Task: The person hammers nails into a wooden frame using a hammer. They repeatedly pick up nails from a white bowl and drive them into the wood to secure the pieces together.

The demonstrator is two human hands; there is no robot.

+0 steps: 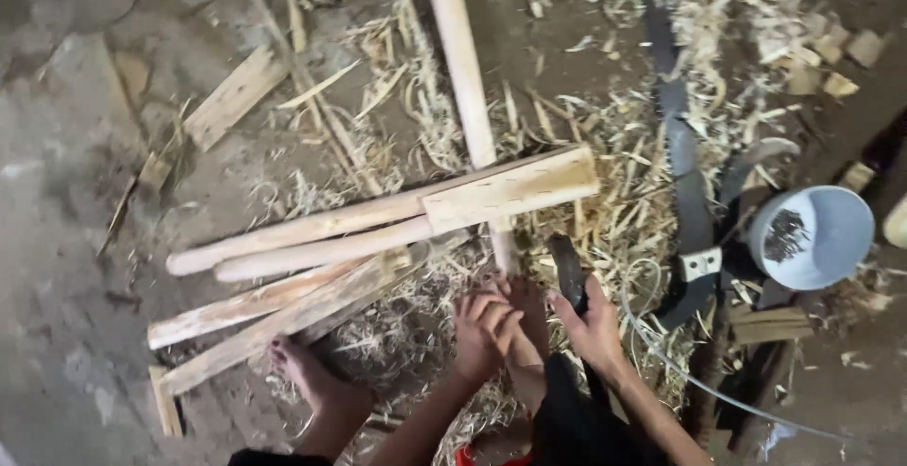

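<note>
Covering the floor, shavings spread far and right. Across the middle lies a frame of round poles and a flat block, one pole running far. A saw lies right of it, with a grey bowl further right. Near, a bare foot rests left on a slat. The right hand grips a dark tool, fingers closed. The left hand rests on a foot beside it, fingers loosely spread.
</note>
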